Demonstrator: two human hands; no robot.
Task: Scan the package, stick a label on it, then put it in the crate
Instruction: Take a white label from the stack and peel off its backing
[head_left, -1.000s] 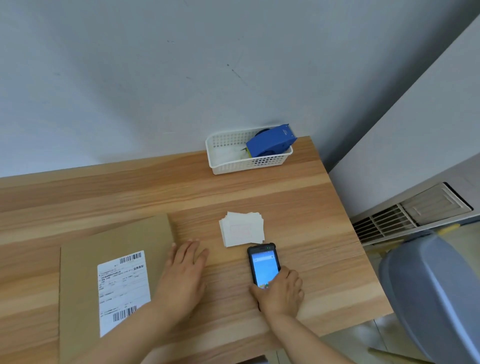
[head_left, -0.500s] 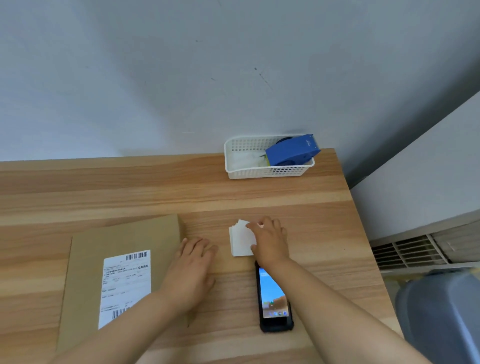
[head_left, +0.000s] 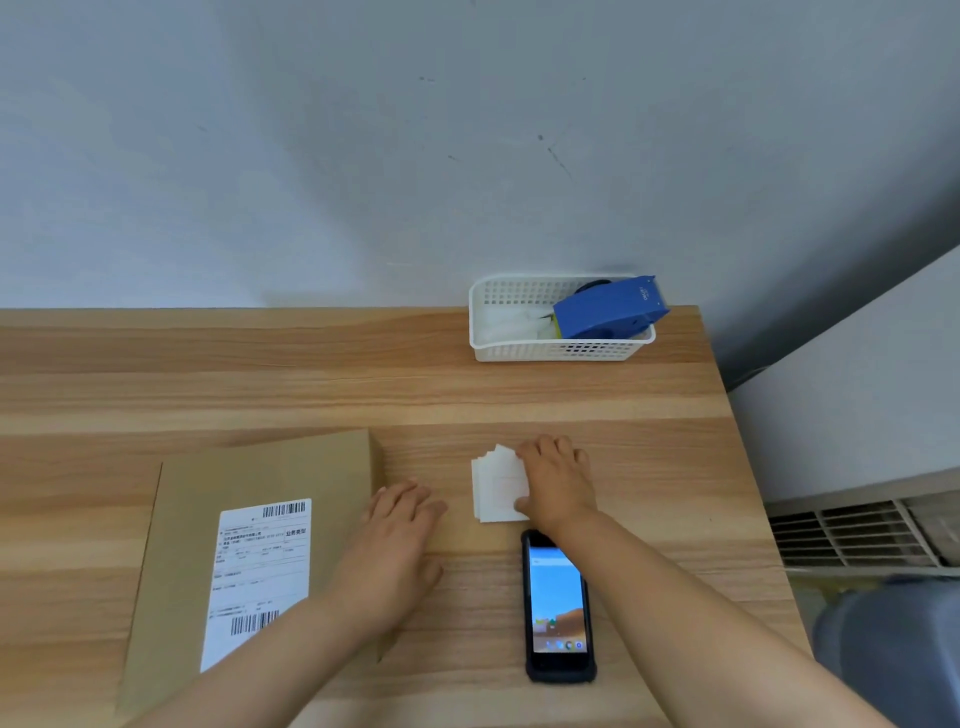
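A flat brown cardboard package (head_left: 260, 483) lies at the left on the wooden table (head_left: 208, 374), with a white shipping label (head_left: 260, 571) bearing barcodes on top. My left hand (head_left: 395, 545) rests flat, fingers apart, at the package's right edge. A small stack of white labels (head_left: 496, 488) lies to the right. My right hand (head_left: 558, 486) lies on the stack's right side, thumb and fingers at its edges. A black handheld scanner (head_left: 557, 608) with a lit screen lies face up just below that hand, untouched.
A white perforated basket (head_left: 545, 351) stands at the table's back right, holding a blue tape dispenser (head_left: 608, 312) and white material. The grey wall rises behind. Off the right table edge are a vent grille (head_left: 852, 535) and a grey rounded object (head_left: 893, 654).
My right hand let go of the scanner, left it on the table, and moved up onto the label stack. My left hand stayed at the package's edge. The camera shifted.
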